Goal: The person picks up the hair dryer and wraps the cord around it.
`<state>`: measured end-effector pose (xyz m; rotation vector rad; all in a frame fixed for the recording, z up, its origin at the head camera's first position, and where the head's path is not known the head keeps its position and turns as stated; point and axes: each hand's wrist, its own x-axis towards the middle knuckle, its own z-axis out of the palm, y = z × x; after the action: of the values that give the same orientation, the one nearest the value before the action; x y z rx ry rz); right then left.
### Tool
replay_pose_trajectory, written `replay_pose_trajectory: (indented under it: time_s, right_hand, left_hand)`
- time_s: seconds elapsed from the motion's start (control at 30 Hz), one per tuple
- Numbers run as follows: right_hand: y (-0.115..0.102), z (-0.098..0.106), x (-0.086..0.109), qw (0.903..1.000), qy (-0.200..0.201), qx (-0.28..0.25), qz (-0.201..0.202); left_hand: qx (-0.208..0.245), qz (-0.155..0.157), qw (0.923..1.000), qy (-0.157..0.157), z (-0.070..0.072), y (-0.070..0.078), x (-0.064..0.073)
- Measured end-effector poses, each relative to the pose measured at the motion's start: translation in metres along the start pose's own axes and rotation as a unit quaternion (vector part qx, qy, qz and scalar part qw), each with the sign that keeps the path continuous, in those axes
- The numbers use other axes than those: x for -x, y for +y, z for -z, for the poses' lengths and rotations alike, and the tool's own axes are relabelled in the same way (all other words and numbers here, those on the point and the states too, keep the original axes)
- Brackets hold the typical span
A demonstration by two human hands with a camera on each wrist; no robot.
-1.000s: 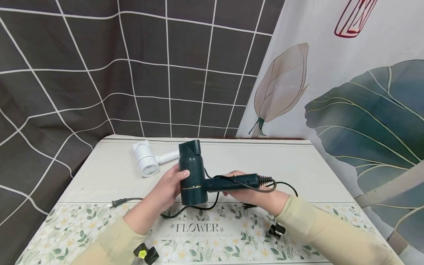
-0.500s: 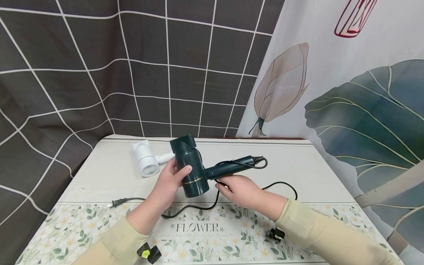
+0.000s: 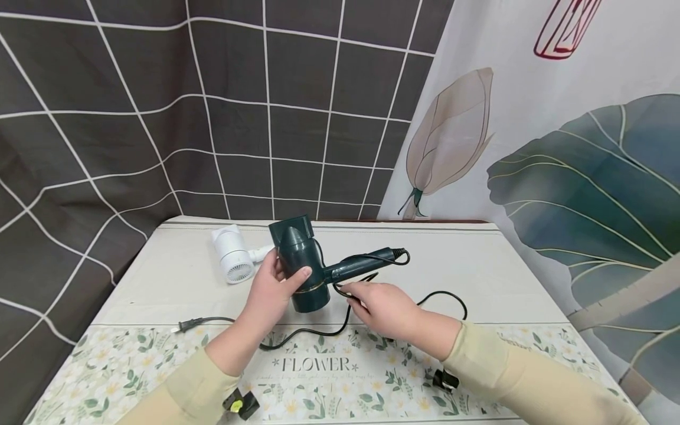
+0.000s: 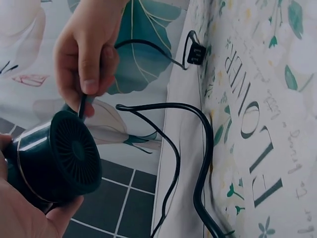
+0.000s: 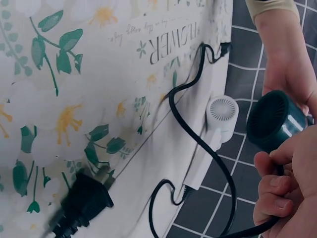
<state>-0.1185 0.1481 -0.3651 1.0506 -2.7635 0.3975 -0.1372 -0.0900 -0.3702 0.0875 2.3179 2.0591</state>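
Observation:
My left hand [image 3: 268, 292] grips the barrel of a dark green hair dryer [image 3: 300, 257], which is held above the table, nozzle toward the back. Its handle points right and slopes upward. A black cord [image 3: 319, 332] wraps partly along the handle, and a loose loop hangs below it. Beneath the handle joint, my right hand [image 3: 385, 307] pinches the cord between thumb and fingers. The left wrist view shows the dryer's round rear grille [image 4: 77, 148] with the pinching right hand [image 4: 89, 54] just above it.
A white hair dryer [image 3: 232, 254] lies at the back left, its handle partly behind my left hand. One plug [image 3: 189, 324] lies at the left; another plug [image 5: 86, 201] rests on the flowered cloth [image 3: 133, 366] at the right. A dark checked curtain [image 3: 297, 136] hangs behind the table.
The hair dryer has tilted, its handle end rising, and shifted slightly left. My right hand has come from behind the handle to below it, holding the cord; a loop now hangs off the handle.

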Motion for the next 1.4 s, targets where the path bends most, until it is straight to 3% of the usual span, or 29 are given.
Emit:
replay_pose_trajectory:
  time_s: [0.27,0.5,0.9,1.4]
  right_hand:
    - [-0.005,0.007,-0.003,0.998,0.04,0.036,0.034]
    - [-0.004,0.01,-0.007,0.993,0.065,0.056,0.081]
    - [0.001,0.014,-0.012,0.9742,0.105,0.107,0.168]
    - [0.019,0.015,-0.017,0.9722,0.128,0.138,0.14]
  left_hand:
    - [-0.053,-0.004,0.9986,0.003,-0.002,-0.003,0.001]
    - [-0.079,-0.001,0.9967,-0.016,-0.005,0.001,0.005]
    - [-0.141,0.007,0.9894,-0.033,-0.008,0.008,0.008]
    - [-0.182,0.011,0.9821,-0.048,-0.008,0.009,0.01]
